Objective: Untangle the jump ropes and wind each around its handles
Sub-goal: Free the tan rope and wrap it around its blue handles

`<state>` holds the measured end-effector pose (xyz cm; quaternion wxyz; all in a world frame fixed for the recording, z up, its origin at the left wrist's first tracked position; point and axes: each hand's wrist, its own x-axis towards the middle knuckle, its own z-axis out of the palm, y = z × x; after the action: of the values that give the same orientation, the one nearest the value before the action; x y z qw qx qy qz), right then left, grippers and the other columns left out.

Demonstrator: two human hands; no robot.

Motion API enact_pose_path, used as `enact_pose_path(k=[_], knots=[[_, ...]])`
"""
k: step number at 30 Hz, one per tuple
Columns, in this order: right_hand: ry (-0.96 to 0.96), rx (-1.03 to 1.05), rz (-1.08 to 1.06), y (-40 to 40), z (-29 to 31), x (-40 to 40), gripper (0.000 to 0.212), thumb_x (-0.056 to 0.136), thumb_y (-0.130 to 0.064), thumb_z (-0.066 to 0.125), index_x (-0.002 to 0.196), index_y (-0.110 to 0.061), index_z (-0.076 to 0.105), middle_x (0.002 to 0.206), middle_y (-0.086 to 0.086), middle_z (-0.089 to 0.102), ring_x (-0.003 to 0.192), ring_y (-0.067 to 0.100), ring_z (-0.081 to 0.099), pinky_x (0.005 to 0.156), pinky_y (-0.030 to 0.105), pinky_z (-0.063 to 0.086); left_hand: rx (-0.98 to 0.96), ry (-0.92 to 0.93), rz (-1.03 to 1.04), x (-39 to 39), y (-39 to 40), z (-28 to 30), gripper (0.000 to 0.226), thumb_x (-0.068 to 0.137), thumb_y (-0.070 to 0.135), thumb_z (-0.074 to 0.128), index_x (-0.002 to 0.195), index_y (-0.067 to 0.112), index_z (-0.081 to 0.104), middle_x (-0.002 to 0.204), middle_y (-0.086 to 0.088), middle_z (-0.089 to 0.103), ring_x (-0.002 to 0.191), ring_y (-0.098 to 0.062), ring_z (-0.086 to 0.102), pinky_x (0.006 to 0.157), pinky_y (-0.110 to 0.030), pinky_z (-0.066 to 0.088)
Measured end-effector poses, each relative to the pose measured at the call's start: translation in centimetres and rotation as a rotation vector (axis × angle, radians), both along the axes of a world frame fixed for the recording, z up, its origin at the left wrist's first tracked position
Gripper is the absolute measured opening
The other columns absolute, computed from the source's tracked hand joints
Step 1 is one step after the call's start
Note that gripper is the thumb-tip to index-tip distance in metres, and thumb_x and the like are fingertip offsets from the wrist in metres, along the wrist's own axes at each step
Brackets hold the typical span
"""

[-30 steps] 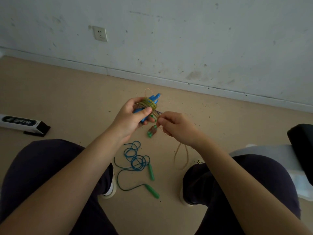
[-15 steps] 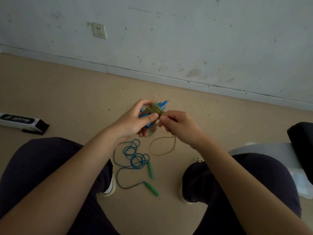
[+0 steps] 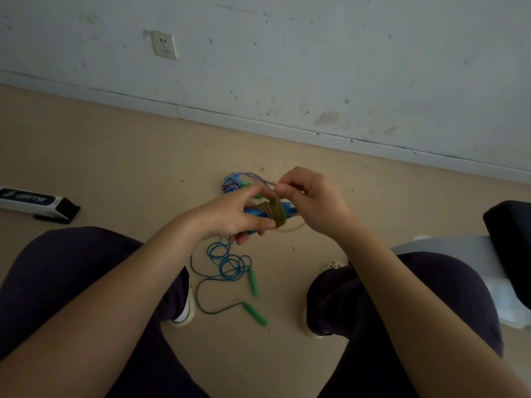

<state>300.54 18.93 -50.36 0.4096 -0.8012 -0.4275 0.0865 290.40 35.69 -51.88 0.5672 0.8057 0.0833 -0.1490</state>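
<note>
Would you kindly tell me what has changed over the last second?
The hanging yellowish rope has shortened to a small loop as the right hand winds it on. The left hand still grips the blue handles; the blue rope stays on the floor.

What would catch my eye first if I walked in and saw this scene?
Probably the two hands in the middle: the left hand holds blue handles wound with an olive-yellow rope, while the right hand pinches that rope just above the bundle. Below them, on the tan floor between the person's knees, a blue rope with green handles lies loosely coiled. A striped cord lies further back, behind the hands.
</note>
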Motion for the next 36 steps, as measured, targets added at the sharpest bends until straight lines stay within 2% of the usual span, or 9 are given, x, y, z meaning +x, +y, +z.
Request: enact_pose_path(k=[3, 7, 10, 13, 18, 23, 27, 32, 36], knots=[[-0.015, 0.03, -0.018, 0.0, -0.9, 0.7, 0.01, 0.091, -0.019, 0.066, 0.081, -0.017, 0.068, 0.083, 0.0, 0.06, 0.082, 0.017, 0.056, 0.076, 0.026, 0.045, 0.003, -0.016, -0.059, 0.1, -0.2, 0.5, 0.046, 0.092, 0.016, 0.069, 0.128, 0.029, 0.043, 0.083, -0.006, 0.067, 0.049, -0.019, 0.055, 0.048, -0.03, 0.043], [0.13, -0.001, -0.032, 0.2, -0.8, 0.5, 0.013, 0.09, -0.028, 0.069, 0.078, -0.029, 0.063, 0.074, -0.005, 0.061, 0.068, 0.011, 0.057, 0.065, 0.03, 0.05, -0.002, -0.029, -0.028, 0.0, -0.4, 0.2, 0.062, 0.089, 0.011, 0.072, 0.141, 0.024, 0.041, 0.1, -0.004, 0.069, 0.069, -0.025, 0.072, 0.06, -0.035, 0.057], [0.119, -0.03, -0.018, 0.4, -0.9, 0.3, 0.013, 0.088, -0.031, 0.069, 0.08, -0.022, 0.065, 0.07, -0.003, 0.062, 0.061, 0.008, 0.055, 0.057, 0.026, 0.048, -0.088, 0.03, 0.046, -0.1, 0.0, -0.3, 0.047, 0.087, 0.003, 0.072, 0.129, 0.012, 0.055, 0.104, -0.01, 0.07, 0.079, -0.022, 0.072, 0.061, -0.03, 0.057], [0.113, -0.017, -0.033, 0.6, -1.1, 0.2, 0.019, 0.087, -0.031, 0.071, 0.082, -0.013, 0.069, 0.072, 0.004, 0.065, 0.063, 0.019, 0.059, 0.058, 0.033, 0.049, -0.171, 0.091, 0.055, -0.1, -0.1, 0.0, 0.041, 0.085, 0.005, 0.074, 0.122, 0.015, 0.059, 0.098, -0.006, 0.069, 0.078, -0.015, 0.067, 0.06, -0.025, 0.051], [0.134, -0.063, 0.04, 0.6, -0.9, -0.4, 0.017, 0.088, -0.026, 0.07, 0.083, -0.01, 0.07, 0.073, 0.008, 0.065, 0.064, 0.018, 0.056, 0.06, 0.032, 0.046, -0.047, 0.117, 0.079, -0.2, -0.2, -0.4, 0.046, 0.077, 0.054, 0.075, 0.117, 0.034, 0.063, 0.089, 0.005, 0.071, 0.07, -0.009, 0.063, 0.058, -0.026, 0.043], [0.227, -0.188, 0.067, 0.1, -0.5, -0.3, 0.017, 0.084, -0.034, 0.073, 0.072, -0.025, 0.066, 0.062, -0.007, 0.059, 0.057, 0.004, 0.052, 0.056, 0.024, 0.045, 0.089, 0.048, -0.007, -0.1, -0.1, -0.7, 0.046, 0.076, 0.039, 0.083, 0.117, 0.029, 0.065, 0.094, 0.002, 0.074, 0.077, -0.013, 0.068, 0.061, -0.03, 0.053], [0.228, -0.257, 0.056, 0.2, -0.3, -0.4, 0.023, 0.085, -0.038, 0.072, 0.072, -0.02, 0.066, 0.063, -0.006, 0.057, 0.057, 0.007, 0.05, 0.057, 0.027, 0.044, 0.192, -0.057, -0.056, 0.0, -0.2, -0.4, 0.051, 0.069, 0.038, 0.089, 0.112, 0.023, 0.067, 0.105, 0.003, 0.071, 0.099, -0.015, 0.067, 0.086, -0.037, 0.054], [0.222, -0.261, 0.034, 0.3, -0.3, -0.3, 0.03, 0.082, -0.04, 0.074, 0.077, -0.011, 0.065, 0.061, -0.006, 0.051, 0.053, 0.006, 0.042, 0.055, 0.024, 0.037, 0.255, -0.156, -0.047, -0.1, -0.1, -0.3, 0.051, 0.068, 0.042, 0.088, 0.109, 0.019, 0.067, 0.102, 0.005, 0.071, 0.098, -0.012, 0.066, 0.09, -0.04, 0.053], [0.313, -0.154, 0.004, -0.1, 0.0, 0.0, 0.039, 0.077, -0.032, 0.081, 0.08, -0.021, 0.044, 0.064, -0.005, 0.045, 0.055, 0.008, 0.037, 0.051, 0.02, 0.033, 0.23, -0.208, -0.056, -0.4, 0.3, 0.0, 0.052, 0.067, 0.05, 0.086, 0.106, 0.02, 0.068, 0.104, 0.002, 0.071, 0.099, -0.015, 0.066, 0.092, -0.048, 0.051]])
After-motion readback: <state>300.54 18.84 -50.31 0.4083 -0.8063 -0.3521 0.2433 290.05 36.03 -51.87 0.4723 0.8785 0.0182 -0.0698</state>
